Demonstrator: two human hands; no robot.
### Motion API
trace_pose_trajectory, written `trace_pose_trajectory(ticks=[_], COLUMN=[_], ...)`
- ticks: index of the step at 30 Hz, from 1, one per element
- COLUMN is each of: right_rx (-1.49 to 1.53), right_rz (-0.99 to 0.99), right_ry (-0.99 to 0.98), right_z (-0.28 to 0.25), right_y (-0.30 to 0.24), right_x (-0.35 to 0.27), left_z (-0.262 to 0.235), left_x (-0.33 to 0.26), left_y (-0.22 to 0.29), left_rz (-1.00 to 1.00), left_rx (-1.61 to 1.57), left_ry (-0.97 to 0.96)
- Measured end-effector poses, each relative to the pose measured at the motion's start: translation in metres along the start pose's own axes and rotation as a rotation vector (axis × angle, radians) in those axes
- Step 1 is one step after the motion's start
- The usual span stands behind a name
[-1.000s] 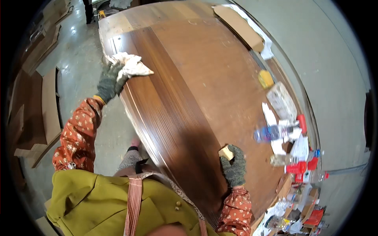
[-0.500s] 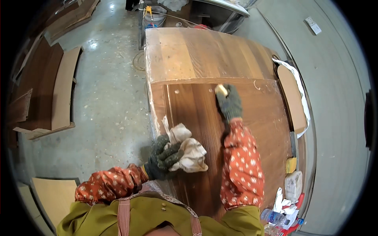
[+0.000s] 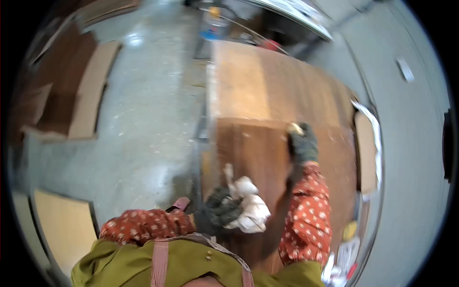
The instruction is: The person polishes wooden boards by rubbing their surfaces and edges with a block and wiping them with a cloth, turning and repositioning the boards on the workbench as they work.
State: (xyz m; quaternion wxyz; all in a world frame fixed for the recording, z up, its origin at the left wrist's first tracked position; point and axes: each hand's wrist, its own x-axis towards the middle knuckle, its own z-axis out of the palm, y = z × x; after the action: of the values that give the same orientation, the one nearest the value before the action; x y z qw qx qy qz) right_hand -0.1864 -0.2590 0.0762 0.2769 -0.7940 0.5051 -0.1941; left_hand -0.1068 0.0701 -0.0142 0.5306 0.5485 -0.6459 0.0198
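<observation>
A brown wooden panel (image 3: 258,162) with visible grain lies flat on a wood-topped bench (image 3: 239,81). My left hand (image 3: 217,210), in a dark grey glove, is closed round a crumpled off-white cloth (image 3: 254,214) above the panel's near left part. Farther off, toward the panel's far right corner, my right hand (image 3: 304,144) wears a matching glove. Its fingers grip a small pale-yellow block (image 3: 295,128), mostly covered by the glove and blurred; its exact kind cannot be made out. It appears to rest against the panel.
A yellow sponge-like block (image 3: 350,231) lies at the bench's right side, near a clear plastic container (image 3: 347,252). A tan board (image 3: 367,153) stands along the right edge. Brown boards (image 3: 62,91) are stacked at the left. Behind the bench stands a bucket (image 3: 213,28).
The whole view has swung, so the bench and both hands appear farther right and lower, with blur. Both hands keep hold of the cloth and the pale block.
</observation>
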Motion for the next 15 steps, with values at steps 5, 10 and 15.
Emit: trace_pose_trajectory(ticks=[5, 10, 15], right_rx=[-0.037, 0.116, 0.072], right_rz=[-0.086, -0.229, -0.646], right_ry=[0.031, -0.027, -0.197], right_z=[-0.007, 0.038, 0.098], right_y=[0.045, -0.027, -0.116], right_x=[0.023, -0.008, -0.06], left_z=[0.022, 0.021, 0.006], left_x=[0.013, 0.007, 0.021], left_y=[0.005, 0.007, 0.019], left_rz=[0.051, 0.058, -0.031], left_rx=[0.003, 0.082, 0.038], left_ry=[0.184, 0.155, 0.159])
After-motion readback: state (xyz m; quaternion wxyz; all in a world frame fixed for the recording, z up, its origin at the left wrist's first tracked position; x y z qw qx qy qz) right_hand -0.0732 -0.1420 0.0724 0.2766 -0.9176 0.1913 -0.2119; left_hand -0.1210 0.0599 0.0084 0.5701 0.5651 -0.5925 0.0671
